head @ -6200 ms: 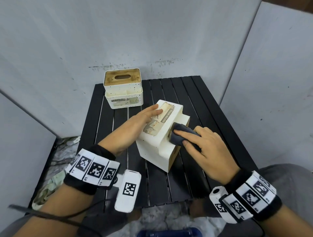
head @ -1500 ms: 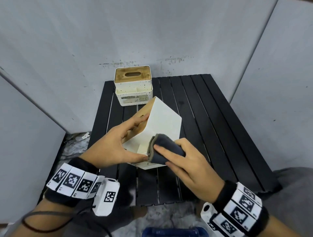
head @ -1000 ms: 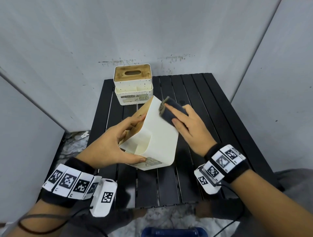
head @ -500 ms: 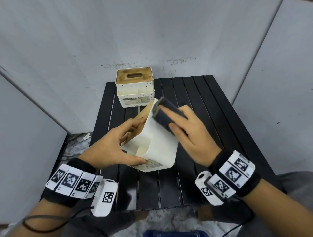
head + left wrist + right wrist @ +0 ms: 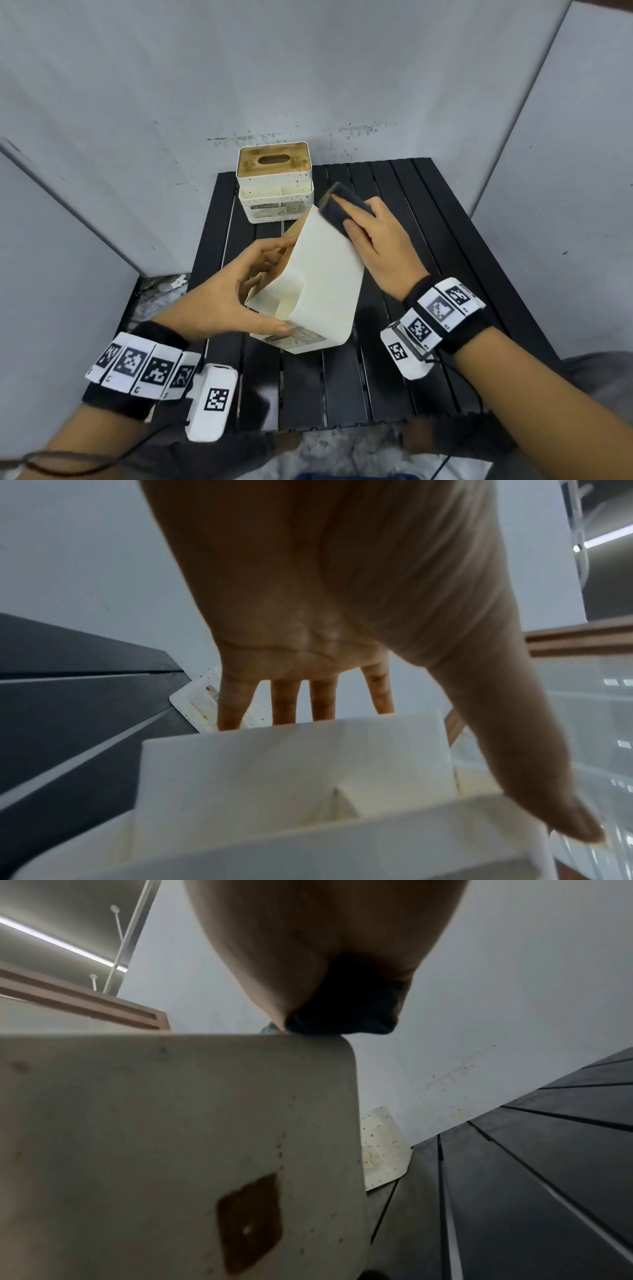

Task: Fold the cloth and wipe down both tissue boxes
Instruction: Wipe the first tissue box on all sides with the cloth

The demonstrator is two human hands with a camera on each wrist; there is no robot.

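Note:
A cream tissue box [image 5: 322,284] is tipped up on the black slatted table [image 5: 421,212]. My left hand [image 5: 226,298] grips it, thumb on the near lower rim and fingers [image 5: 284,704] on its wooden-lid side. My right hand [image 5: 373,246] holds a folded dark grey cloth [image 5: 339,209] and presses it on the box's broad upward face at the far top edge. In the right wrist view the cloth [image 5: 346,1015] is bunched under the palm on the box's [image 5: 171,1137] corner. The second tissue box [image 5: 274,181], speckled cream with a wooden slotted lid, stands upright at the back left, untouched.
Grey partition walls close in the table on the left, back and right. The table's right half and near strip [image 5: 370,387] are bare slats. Crumpled plastic lies on the floor [image 5: 161,294] left of the table.
The box was tipped from lying flat onto an edge. In the last second and a half my right hand slid the cloth from the box's near lower part up to its far top edge.

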